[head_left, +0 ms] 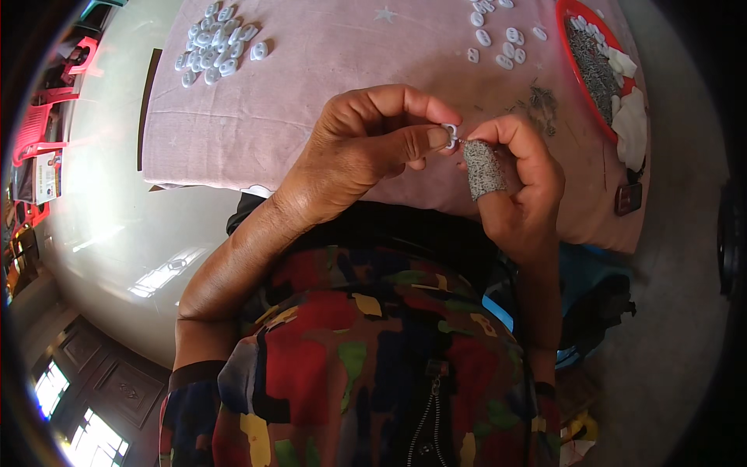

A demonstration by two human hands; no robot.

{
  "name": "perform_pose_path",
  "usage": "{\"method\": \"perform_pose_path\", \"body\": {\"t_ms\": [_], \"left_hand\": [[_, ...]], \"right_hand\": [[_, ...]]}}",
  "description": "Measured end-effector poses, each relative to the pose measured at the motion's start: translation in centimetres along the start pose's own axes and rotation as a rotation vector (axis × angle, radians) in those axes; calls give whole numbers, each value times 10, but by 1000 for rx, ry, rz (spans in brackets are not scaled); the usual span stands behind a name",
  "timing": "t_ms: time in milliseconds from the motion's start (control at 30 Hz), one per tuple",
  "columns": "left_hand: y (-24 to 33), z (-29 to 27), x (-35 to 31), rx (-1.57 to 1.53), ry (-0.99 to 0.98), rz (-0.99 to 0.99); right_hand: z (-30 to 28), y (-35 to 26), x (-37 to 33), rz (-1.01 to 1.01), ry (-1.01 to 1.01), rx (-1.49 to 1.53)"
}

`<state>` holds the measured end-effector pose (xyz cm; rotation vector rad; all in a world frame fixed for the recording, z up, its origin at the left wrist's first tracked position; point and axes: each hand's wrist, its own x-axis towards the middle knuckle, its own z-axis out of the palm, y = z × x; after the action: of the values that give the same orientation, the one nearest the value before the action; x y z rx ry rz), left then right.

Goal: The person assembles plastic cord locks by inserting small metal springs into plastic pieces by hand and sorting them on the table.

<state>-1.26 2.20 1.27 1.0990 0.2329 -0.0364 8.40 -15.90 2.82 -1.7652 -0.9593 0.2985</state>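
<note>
Pinching a small white plastic piece (pixel 453 137) between thumb and index finger of the left hand (pixel 366 144), with tips almost closed and no other thing in the palm. Holding this piece up over the near part of the desk (pixel 311 47), to the right of the middle of its near edge. Facing it closely with the right hand (pixel 517 167), with thumb wrapped in grey speckled cloth (pixel 484 171) and index finger bent to the thumb tip in a narrow pinch. Showing at these tips, a tiny metallic bit (pixel 462 141); too small and blurred to tell surely, but perhaps a screw.

Judging from this, now probably at the step of bringing the metal bit into the white piece. For the next move, seeming to need a steady left pinch, good alignment and a gentle push or turn from the right.

Lying toward the far left corner of the desk, a heap of white oval pieces (pixel 210 48); toward the far right, a looser group of similar pieces (pixel 513 36). Scattered nearer, small grey metal bits (pixel 542 109). Standing along the right edge, a red basin (pixel 566 54) with many more metal bits inside.
</note>
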Motion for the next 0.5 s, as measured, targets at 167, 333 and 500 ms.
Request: {"method": "perform_pose_path", "body": {"t_ms": [167,333,500], "left_hand": [[-2,2,0,16,-18,69],[-2,2,0,21,-12,70],[-5,0,1,37,5,86]], "right_hand": [[3,0,0,-9,20,8],[2,3,-1,-15,15,4],[3,1,-1,-7,20,-6]]}}
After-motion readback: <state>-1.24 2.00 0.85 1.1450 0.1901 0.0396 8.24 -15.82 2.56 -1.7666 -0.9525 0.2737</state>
